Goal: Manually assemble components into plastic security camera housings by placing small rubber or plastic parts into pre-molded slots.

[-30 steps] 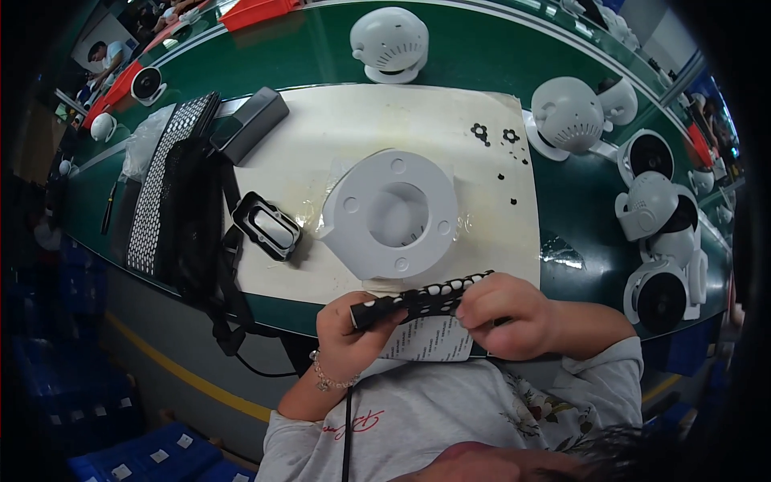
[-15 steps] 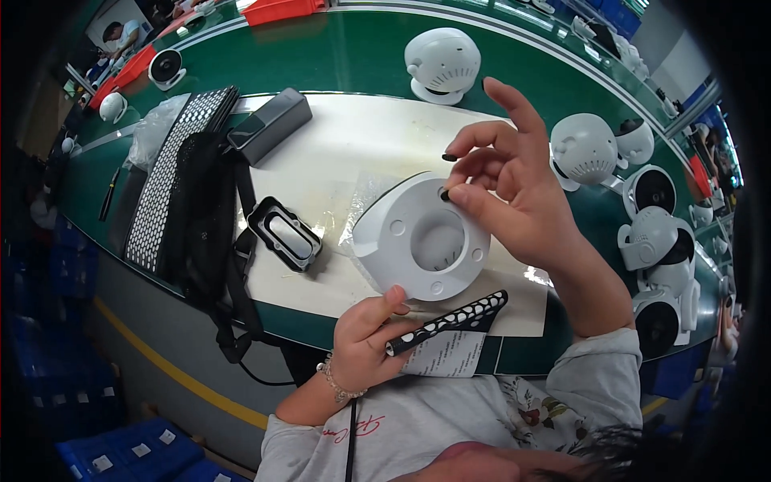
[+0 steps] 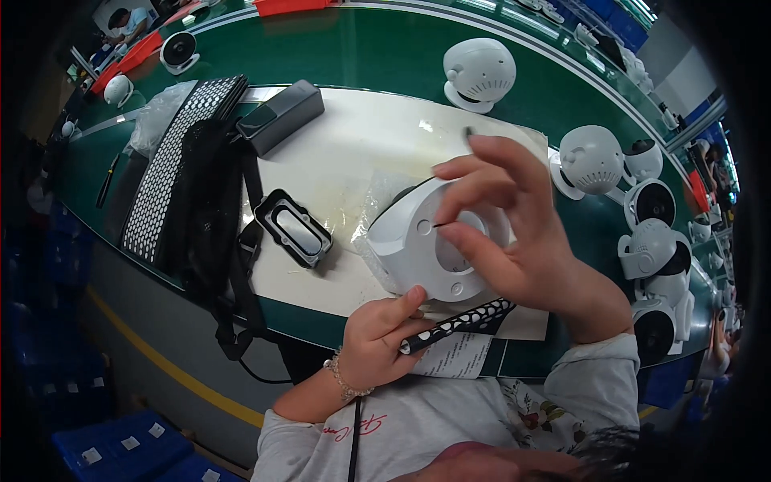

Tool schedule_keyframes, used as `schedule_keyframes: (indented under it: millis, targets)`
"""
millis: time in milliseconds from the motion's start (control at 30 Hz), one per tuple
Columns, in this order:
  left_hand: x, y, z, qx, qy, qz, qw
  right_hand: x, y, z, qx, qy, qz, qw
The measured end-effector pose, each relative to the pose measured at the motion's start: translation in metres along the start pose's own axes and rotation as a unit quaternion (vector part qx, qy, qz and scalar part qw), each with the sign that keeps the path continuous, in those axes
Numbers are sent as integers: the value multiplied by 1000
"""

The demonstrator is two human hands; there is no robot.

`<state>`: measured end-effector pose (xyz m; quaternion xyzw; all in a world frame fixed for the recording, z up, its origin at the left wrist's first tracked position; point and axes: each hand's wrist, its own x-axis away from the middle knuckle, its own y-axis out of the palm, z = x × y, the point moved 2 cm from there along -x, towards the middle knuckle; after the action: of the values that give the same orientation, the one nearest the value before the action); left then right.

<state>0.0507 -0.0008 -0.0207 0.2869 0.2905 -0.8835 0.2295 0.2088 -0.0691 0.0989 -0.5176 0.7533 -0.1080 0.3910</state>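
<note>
A white round housing (image 3: 426,249) is tilted up by the left hand (image 3: 381,337), which also grips a perforated black tool (image 3: 462,321); a thin screw (image 3: 440,226) is pinched by the right hand (image 3: 514,233).

A long green worktop (image 3: 361,56) carries a large off-white rectangular mat (image 3: 353,153). On the mat lie a dark grey rectangular box (image 3: 279,116), a black rounded-rectangle frame (image 3: 293,227) and crinkled clear plastic film (image 3: 377,193). Round white dome-shaped plastic housings (image 3: 479,72) stand on the green surface beyond and right of the mat.
</note>
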Motion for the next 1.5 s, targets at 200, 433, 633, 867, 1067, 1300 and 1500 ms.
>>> schedule_keyframes:
  millis: [200,433,633,867,1067,1300,1500]
  targets:
    - [-1,0,0,4,0,0,1000,1,7,4,14,42,-50,998]
    - [-2,0,0,5,-9,2,1000,7,7,-10,310,-137,-2,941]
    - [-3,0,0,11,0,17,1000,12,8,-24,322,-87,-93,938]
    - [-3,2,-1,27,-5,22,999,52,2,-3,80,55,34,995]
    - [-4,1,-4,32,14,19,999,62,19,2,33,114,41,992]
    - [-2,4,-3,36,-18,32,999,75,17,13,187,17,28,982]
    - [-3,4,-1,36,-22,41,998,89,23,0,290,9,72,954]
